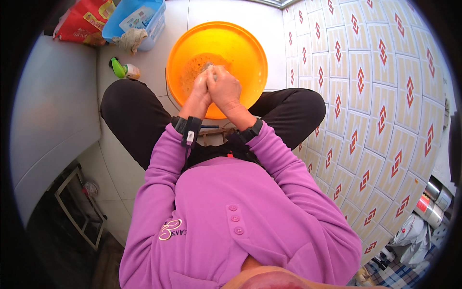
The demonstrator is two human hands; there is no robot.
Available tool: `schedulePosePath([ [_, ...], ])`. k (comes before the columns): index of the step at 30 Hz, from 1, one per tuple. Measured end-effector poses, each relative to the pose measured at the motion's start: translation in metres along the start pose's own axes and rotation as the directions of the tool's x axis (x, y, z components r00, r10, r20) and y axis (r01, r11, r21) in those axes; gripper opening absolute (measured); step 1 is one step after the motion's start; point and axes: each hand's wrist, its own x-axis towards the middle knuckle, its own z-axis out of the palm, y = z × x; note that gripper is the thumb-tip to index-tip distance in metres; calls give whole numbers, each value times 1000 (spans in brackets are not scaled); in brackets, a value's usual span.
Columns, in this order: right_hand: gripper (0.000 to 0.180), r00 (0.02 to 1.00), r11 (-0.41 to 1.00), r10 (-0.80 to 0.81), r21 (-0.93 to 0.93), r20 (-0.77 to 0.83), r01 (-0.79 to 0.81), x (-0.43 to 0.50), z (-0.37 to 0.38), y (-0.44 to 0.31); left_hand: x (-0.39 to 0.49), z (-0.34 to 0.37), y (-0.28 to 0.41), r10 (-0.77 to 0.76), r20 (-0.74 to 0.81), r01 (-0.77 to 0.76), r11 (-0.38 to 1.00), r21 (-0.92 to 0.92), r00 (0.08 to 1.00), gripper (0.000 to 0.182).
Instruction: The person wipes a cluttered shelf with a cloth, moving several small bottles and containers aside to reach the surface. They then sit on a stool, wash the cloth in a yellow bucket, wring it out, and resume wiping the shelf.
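Over a large orange plastic bucket (pixel 252 54), my left hand (pixel 201 86) and my right hand (pixel 225 86) are pressed together. Both are closed around a small greyish, wet-looking cloth (pixel 207 66), mostly hidden by the fingers. Soapy, bubbly water (pixel 191 70) lies in the bottom of the bucket, below the hands. The bucket stands on the tiled floor between my bent knees, with its wire handle hanging at the left side.
A blue plastic tub (pixel 155 32) with a crumpled rag (pixel 132 39) over its rim stands at upper left, beside a red bag (pixel 81 23). A green-topped spray bottle (pixel 124 69) lies near my left knee. A patterned tile wall (pixel 346 79) rises close on the right, a pale cabinet (pixel 54 97) on the left.
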Motion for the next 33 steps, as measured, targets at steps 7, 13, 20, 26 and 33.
schedulePosePath([
  [7,39,952,953,300,-61,63,-297,31,-10,16,-14,9,0,-29,50,29,1000,1,998,24],
  [13,39,993,998,6,60,118,-14,-7,0,4,0,-4,7,33,150,-28,999,-35,988,28],
  [20,40,953,840,273,450,132,-303,21,7,35,-11,13,-5,101,43,-104,992,72,994,31],
  [26,66,966,652,183,714,182,-257,-20,17,23,-27,34,-1,124,-23,-116,970,216,992,58],
  [33,42,981,795,170,576,91,-191,-7,17,32,-25,27,-5,139,29,-141,930,339,990,63],
])
